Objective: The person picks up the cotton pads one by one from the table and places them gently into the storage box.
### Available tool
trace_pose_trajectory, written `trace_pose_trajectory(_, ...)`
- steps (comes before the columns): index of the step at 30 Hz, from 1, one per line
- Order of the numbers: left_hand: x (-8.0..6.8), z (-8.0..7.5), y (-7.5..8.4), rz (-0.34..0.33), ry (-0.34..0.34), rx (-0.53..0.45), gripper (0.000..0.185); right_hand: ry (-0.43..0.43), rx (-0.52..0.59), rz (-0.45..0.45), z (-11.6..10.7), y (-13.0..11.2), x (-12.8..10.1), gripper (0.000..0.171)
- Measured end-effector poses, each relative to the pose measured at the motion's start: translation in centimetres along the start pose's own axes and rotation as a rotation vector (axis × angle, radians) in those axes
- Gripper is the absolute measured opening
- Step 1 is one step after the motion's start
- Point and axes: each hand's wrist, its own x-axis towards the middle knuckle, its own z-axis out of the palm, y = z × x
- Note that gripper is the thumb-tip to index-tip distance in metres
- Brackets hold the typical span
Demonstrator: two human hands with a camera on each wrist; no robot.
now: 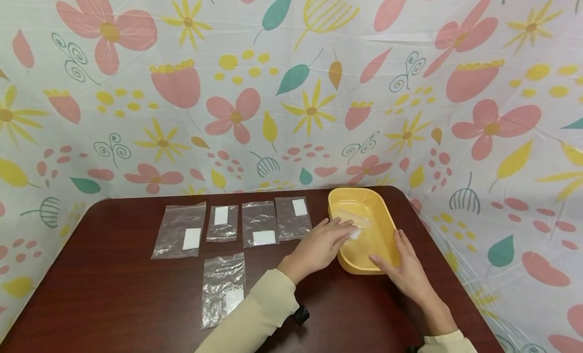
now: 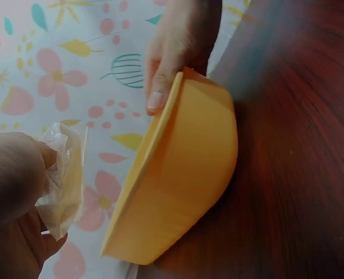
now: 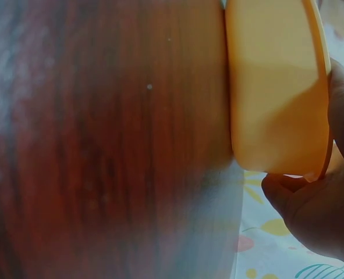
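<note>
4 bags (image 1: 259, 224) rowed left of tub (image 1: 382, 241), 1 bag (image 1: 223, 287) in front

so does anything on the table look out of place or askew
Mostly tidy: four clear zip bags lie in a row. A fifth bag lies alone below the row, slightly tilted. The left hand pinches another bag over the yellow tub, whose rim the right hand holds.

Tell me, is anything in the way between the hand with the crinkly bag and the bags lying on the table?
Nothing visible blocks it. The left hand pinches a clear bag over the yellow tub, whose near rim the right hand holds. Between it and the bags on the table there is only bare tabletop.
</note>
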Motion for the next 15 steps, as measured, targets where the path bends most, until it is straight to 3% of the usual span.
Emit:
trace_pose_trajectory(9,2.1,1.6,0.9,-0.029,-0.079,0.071,0.038,0.014,-0.012,-0.008,0.1,0.0,-0.1,0.104)
trace_pose_trajectory(15,3.1,2.8,1.3,-0.049,-0.09,0.109,0.038,0.016,-0.015,-0.01,0.1,-0.1,-0.1,0.103)
